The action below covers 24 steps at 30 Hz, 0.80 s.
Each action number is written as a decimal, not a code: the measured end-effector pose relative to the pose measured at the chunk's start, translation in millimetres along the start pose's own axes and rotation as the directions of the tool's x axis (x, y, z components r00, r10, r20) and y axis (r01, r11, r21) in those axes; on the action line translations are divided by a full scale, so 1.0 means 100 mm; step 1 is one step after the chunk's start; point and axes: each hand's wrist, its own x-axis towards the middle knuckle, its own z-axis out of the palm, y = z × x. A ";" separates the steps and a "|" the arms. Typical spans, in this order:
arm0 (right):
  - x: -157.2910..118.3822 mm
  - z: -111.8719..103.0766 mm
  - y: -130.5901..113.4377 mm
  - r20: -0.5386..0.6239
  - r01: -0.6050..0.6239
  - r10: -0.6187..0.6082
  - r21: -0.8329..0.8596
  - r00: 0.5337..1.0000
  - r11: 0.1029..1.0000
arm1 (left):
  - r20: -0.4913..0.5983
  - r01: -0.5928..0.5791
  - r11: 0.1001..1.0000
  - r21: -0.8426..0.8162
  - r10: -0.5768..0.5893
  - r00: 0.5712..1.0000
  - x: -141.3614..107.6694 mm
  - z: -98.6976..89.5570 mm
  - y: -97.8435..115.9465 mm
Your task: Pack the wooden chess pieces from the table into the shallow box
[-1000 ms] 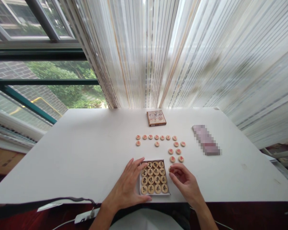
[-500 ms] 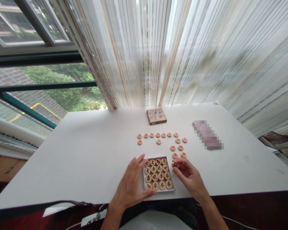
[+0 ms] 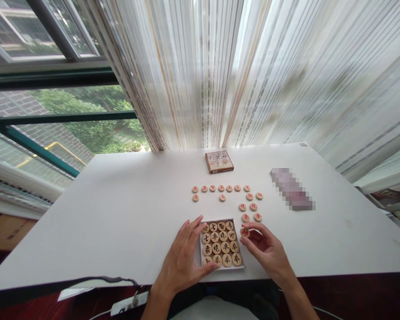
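Observation:
A shallow square box (image 3: 244,267) near the table's front edge is filled with round wooden pieces bearing black characters. My left hand (image 3: 185,255) has its fingers spread along the box's left side, with fingertips at the back left corner and the thumb over the front left. To the right of the box, my right hand (image 3: 265,246) pinches a round piece with a red character (image 3: 244,232) between thumb and fingers. Several other red-character pieces (image 3: 221,188) lie behind the box in a row, with more at the back right (image 3: 253,206).
A flat box with a printed lid (image 3: 219,161) lies at the back of the white table (image 3: 120,213). A blurred pinkish object (image 3: 291,189) is on the right. Curtains hang behind the table, and a power strip (image 3: 129,303) sits below its front edge.
The red-character piece in my right hand now shows its face more fully toward the camera. The whole view has shifted slightly; my left hand stays at the box.

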 end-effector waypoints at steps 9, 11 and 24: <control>-0.01 0.04 -0.04 -0.020 0.009 -0.008 0.064 1.000 0.998 | -0.003 -0.003 1.000 0.018 0.003 1.000 -0.01 0.04 -0.03; -0.02 0.04 -0.05 -0.036 0.024 -0.021 0.057 0.999 0.998 | -0.008 -0.002 1.000 0.019 0.002 1.000 -0.01 0.05 -0.03; -0.04 0.05 -0.08 -0.021 0.043 -0.043 0.025 0.999 0.999 | -0.083 0.055 0.998 0.029 -0.052 0.995 -0.04 0.06 -0.06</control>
